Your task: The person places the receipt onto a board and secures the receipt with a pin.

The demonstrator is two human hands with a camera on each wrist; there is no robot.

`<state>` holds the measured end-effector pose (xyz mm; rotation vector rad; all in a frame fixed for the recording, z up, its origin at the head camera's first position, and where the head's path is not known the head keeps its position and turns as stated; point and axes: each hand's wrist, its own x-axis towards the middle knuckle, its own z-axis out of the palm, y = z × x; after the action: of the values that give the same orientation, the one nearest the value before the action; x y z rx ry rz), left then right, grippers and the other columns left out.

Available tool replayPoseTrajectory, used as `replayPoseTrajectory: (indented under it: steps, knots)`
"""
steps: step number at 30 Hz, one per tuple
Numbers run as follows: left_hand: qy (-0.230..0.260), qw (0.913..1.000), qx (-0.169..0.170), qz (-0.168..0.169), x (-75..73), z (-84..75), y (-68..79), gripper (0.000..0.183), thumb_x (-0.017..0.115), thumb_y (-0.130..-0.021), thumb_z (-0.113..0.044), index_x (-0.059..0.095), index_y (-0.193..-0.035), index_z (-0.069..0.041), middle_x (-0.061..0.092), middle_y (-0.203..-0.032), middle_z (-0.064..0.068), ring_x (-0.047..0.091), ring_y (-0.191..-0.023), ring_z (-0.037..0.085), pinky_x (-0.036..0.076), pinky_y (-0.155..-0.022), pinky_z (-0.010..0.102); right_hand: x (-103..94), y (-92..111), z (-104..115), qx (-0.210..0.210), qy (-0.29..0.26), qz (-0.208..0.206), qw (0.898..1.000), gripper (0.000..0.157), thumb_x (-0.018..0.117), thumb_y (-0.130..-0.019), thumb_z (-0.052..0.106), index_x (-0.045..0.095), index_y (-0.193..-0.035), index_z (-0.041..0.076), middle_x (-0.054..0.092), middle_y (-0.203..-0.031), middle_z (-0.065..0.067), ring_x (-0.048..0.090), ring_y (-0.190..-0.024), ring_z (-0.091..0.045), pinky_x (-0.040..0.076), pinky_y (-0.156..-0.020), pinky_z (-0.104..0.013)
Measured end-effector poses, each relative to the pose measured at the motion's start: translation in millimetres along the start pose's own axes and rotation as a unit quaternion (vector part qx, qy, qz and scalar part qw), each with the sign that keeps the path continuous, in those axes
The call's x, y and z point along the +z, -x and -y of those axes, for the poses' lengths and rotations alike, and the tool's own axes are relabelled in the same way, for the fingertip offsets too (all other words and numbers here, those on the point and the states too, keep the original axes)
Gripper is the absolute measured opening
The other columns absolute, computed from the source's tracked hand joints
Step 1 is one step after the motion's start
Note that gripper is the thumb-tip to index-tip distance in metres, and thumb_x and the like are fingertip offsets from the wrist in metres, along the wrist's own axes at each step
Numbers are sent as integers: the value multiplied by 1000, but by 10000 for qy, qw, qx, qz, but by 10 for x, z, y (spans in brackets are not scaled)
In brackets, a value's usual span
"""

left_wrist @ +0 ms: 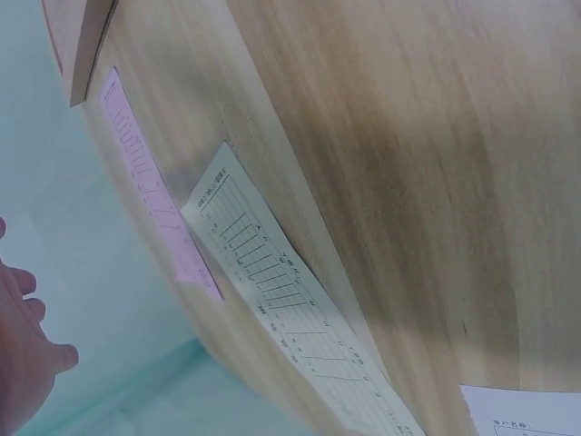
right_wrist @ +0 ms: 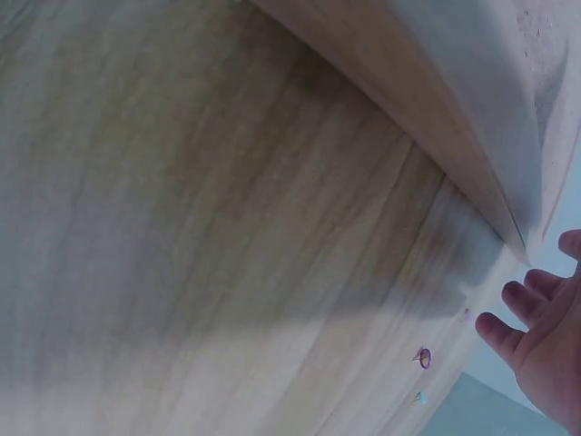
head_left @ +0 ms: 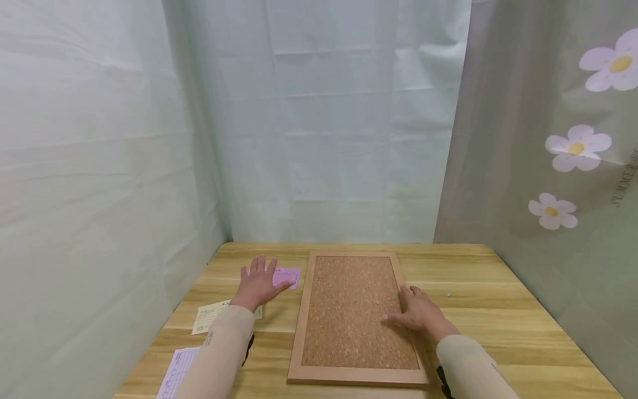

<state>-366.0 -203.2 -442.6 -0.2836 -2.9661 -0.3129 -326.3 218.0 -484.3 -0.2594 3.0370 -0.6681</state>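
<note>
A framed corkboard (head_left: pixel 356 316) lies flat on the wooden table. My right hand (head_left: pixel 418 311) is over its right frame edge, fingers spread and holding nothing; the right wrist view has that hand (right_wrist: pixel 549 341) beyond the wooden frame (right_wrist: pixel 427 100). To the board's left, my left hand (head_left: pixel 256 286) reaches forward with fingers spread and nothing in its grasp. It partly covers a pink printed slip (head_left: pixel 289 277). A pale yellow form (head_left: pixel 209 317) lies under the left wrist in the head view, partly hidden by the forearm.
Nearer the front left, a white printed sheet (head_left: pixel 178 370) is partly covered by the left sleeve. Right of the board lie a small purple-rimmed push pin (right_wrist: pixel 424 358) and a teal one (right_wrist: pixel 419 397). A pale curtain (head_left: pixel 329 138) hangs behind the table's far edge.
</note>
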Motion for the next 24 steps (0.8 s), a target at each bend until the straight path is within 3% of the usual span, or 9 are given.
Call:
replayPoseTrajectory:
  steps: [12,24]
  knots:
    - [48,10000,18,62,24,-14,-74,90,52,-93,-65,29,-155,-4,19,-156,33,13,-145,49,10,-109,71,31,119,2,159,-132,175,9996,112,74,-74,69,33,-151,-1,36,-143,-38,37,-129,-57,37,-97,-68]
    - [99,9999,26,109,-1,-25,-59,88,52,-94,-63,29,-155,-3,22,-155,33,16,-145,49,11,-109,71,85,96,-11,249,134,322,9991,114,71,-73,73,34,-151,-2,36,-142,-40,25,-133,-64,32,-99,-71]
